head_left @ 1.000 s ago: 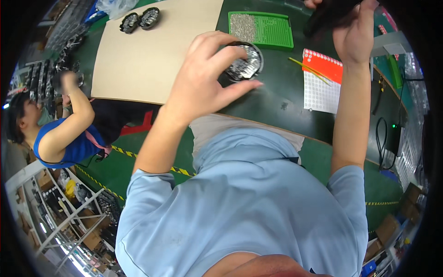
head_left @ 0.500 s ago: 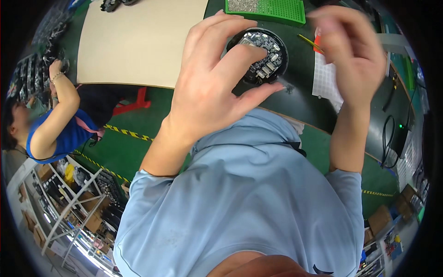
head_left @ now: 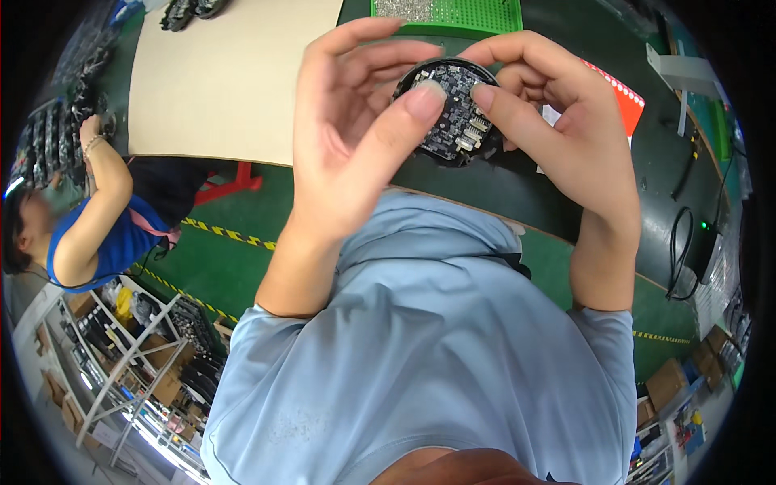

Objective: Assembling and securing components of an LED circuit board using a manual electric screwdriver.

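Observation:
A round black housing (head_left: 455, 160) with a circuit board (head_left: 449, 129) in it is between my two hands over the dark workbench. The board carries small chips and several pale connectors. My left hand (head_left: 343, 129) grips the housing from the left, its thumb pressed on the board's face and its fingers behind the far rim. From the right, my right hand (head_left: 570, 121) holds the same unit, thumb tip at the board's right edge and index finger along the far rim. The other right fingers curl under the palm, partly hidden.
Beyond my hands stands a green perforated tray (head_left: 477, 18) with small silvery parts. A tan board (head_left: 226, 81) covers the bench at left, black parts (head_left: 192, 11) on it. Right of my hand lies a red-and-white sheet (head_left: 626, 101). A black cable (head_left: 683, 255) loops farther right. A co-worker (head_left: 101, 210) sits at left.
My right hand has come down from the right onto the housing. My left thumb has shifted onto the board's upper left part. The yellow pointed tool seen before is out of sight.

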`<action>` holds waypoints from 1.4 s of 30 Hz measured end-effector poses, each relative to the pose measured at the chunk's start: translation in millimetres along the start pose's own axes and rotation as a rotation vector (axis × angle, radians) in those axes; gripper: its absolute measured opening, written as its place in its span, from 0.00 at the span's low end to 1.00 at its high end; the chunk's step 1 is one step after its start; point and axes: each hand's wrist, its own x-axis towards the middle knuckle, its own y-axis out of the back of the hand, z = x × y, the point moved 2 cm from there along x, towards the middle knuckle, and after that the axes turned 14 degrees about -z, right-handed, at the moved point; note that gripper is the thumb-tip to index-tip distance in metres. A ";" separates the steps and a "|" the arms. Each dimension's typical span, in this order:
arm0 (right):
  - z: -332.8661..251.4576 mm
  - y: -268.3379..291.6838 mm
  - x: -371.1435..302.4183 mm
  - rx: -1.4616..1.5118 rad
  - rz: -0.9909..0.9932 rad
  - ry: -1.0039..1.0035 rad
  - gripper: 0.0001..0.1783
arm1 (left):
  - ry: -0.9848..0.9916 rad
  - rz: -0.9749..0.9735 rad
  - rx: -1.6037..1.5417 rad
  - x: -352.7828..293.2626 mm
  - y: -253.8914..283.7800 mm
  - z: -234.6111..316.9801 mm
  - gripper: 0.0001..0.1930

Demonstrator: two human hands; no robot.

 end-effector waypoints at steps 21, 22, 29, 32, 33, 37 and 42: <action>11.2 -6.0 14.5 -0.075 0.081 0.267 0.13 | 0.111 0.011 -0.293 3.2 -10.0 -9.6 0.11; 13.4 -8.7 15.5 0.118 0.069 0.273 0.14 | 0.076 0.013 -0.230 2.3 -9.3 -9.0 0.11; 20.5 -16.2 13.2 0.211 0.079 0.428 0.15 | -0.204 -0.016 0.274 5.0 -2.3 -4.7 0.15; 21.1 -11.9 14.5 0.157 0.066 0.521 0.14 | -0.247 -0.055 0.411 6.0 -1.1 -2.0 0.16; 23.2 -12.6 15.0 0.129 0.074 0.580 0.14 | -0.249 -0.056 0.411 6.8 -0.5 -2.8 0.16; 23.0 -10.5 13.1 0.033 0.088 0.634 0.14 | -0.305 -0.059 0.395 8.3 -0.9 -2.6 0.16; 21.1 -14.0 7.9 -0.037 0.201 0.506 0.13 | -0.051 -0.023 -0.099 12.7 -8.5 -8.3 0.16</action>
